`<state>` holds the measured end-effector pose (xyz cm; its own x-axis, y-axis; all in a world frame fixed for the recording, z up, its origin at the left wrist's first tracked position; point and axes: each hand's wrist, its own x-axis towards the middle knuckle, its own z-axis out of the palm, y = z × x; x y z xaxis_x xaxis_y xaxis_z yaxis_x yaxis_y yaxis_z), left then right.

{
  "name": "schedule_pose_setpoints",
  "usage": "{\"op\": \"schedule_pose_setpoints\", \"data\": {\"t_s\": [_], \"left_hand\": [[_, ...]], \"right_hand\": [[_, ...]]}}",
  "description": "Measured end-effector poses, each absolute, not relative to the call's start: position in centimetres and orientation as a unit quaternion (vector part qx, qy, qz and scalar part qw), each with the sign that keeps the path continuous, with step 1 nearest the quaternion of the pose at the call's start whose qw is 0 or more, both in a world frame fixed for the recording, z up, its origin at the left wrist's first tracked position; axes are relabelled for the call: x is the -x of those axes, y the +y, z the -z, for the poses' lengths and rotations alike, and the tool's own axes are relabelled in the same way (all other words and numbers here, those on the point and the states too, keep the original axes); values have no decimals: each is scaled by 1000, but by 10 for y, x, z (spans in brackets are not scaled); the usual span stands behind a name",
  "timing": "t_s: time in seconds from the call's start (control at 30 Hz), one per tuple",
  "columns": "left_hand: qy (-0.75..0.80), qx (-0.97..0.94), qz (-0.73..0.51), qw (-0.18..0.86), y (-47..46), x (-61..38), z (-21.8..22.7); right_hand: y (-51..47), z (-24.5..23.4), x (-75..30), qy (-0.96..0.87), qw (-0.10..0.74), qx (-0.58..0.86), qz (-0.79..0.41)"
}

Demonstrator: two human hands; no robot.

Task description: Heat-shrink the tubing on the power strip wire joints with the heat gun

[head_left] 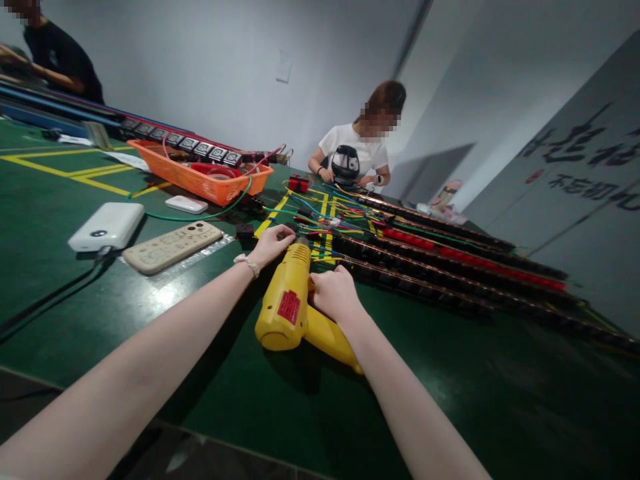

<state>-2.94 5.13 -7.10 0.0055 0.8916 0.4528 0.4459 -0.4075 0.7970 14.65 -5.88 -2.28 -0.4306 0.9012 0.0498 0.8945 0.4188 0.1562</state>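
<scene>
A yellow heat gun (287,300) with a red label lies on the green table (450,373), nozzle pointing away toward a tangle of coloured wires (325,220). My right hand (334,293) grips the heat gun's handle on its right side. My left hand (270,245) rests just left of the nozzle, fingers bent down on the table near the wire ends; what it pinches is hidden. A pale band circles my left wrist.
Long black power strips (450,260) run right from the wires. To the left lie a beige remote control (173,247), a white power bank (107,227), a small white case (186,204) and an orange tray (200,177). One person sits across the table; another stands far left.
</scene>
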Motion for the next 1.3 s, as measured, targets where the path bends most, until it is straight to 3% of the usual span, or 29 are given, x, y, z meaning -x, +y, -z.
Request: {"op": "schedule_pose_setpoints", "data": {"t_s": [0.57, 1.3], "left_hand": [[457, -691, -495, 262, 52, 28, 74], [494, -686, -474, 247, 50, 28, 72]], "right_hand": [[-81, 16, -211, 786, 48, -610, -91], [-65, 21, -152, 836, 39, -540, -92]]}}
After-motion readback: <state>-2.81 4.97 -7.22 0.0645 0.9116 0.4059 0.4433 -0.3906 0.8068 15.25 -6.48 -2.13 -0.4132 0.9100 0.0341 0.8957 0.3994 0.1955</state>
